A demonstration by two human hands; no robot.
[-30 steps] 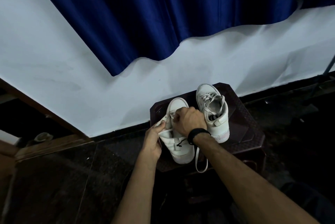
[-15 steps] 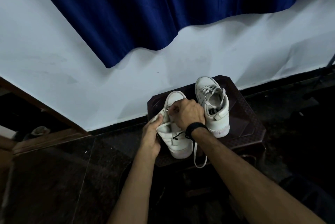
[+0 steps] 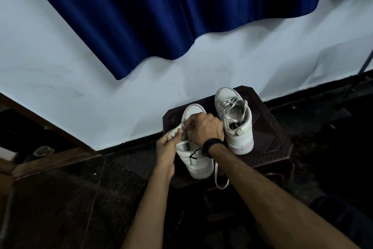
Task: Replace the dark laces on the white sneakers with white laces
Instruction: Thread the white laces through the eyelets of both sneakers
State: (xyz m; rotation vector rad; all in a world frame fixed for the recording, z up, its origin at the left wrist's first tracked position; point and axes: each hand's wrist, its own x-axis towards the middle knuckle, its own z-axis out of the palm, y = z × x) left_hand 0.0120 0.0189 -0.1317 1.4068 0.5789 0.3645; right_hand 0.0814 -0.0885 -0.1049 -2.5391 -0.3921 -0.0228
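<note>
Two white sneakers stand on a dark brown stool (image 3: 268, 133). The right sneaker (image 3: 237, 119) wears a white lace and stands untouched. Over the left sneaker (image 3: 196, 160) both hands work. My left hand (image 3: 168, 146) pinches a bunched white lace (image 3: 175, 127) at the shoe's left side. My right hand (image 3: 203, 127), with a black wristband, curls over the eyelets and pinches the same lace. One white lace end (image 3: 219, 178) hangs over the stool's front edge. A short dark lace piece (image 3: 194, 153) lies on the shoe near the heel.
A white wall (image 3: 80, 79) with a blue curtain (image 3: 161, 16) rises just behind the stool. Dark floor (image 3: 70, 198) surrounds it. A wooden frame (image 3: 46, 133) runs along the left, with a small object on the floor beside it.
Both hands stay on the left sneaker; my left thumb and fingers have shifted slightly up along the white lace. The view has tilted a little.
</note>
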